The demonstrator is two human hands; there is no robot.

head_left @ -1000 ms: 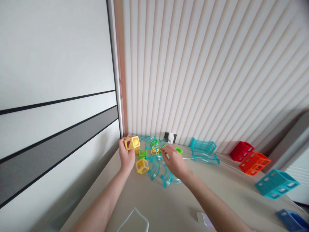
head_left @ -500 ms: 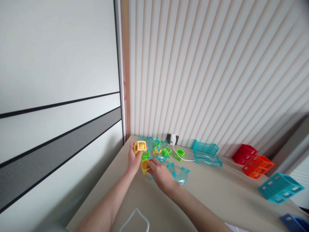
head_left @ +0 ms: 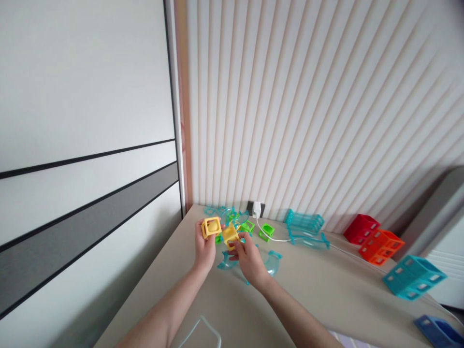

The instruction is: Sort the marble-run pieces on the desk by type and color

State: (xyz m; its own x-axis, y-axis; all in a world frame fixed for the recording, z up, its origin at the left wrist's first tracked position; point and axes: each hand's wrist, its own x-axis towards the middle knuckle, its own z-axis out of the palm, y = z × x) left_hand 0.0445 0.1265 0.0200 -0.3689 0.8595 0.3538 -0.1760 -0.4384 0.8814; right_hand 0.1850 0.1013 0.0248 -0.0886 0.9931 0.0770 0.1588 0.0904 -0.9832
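Observation:
My left hand (head_left: 204,250) is closed round a yellow open-frame cube (head_left: 210,227), held just above the beige table (head_left: 326,295). My right hand (head_left: 249,258) pinches a second yellow cube (head_left: 230,235) and holds it right beside the first; the two cubes are close, and I cannot tell whether they touch. Under and behind the hands lie curved clear teal track pieces (head_left: 270,261) and small green cubes (head_left: 266,231).
A white charger (head_left: 256,209) is plugged in at the slatted wall, its cable running right. A stack of teal track pieces (head_left: 304,223) lies further right, then red (head_left: 361,228), orange (head_left: 381,246), teal (head_left: 412,277) and blue blocks (head_left: 439,330). A clear piece (head_left: 201,333) lies near me.
My right hand reached left to the yellow cube on the table, picked it up and raised it beside the cube in my left hand. The left hand kept its cube.

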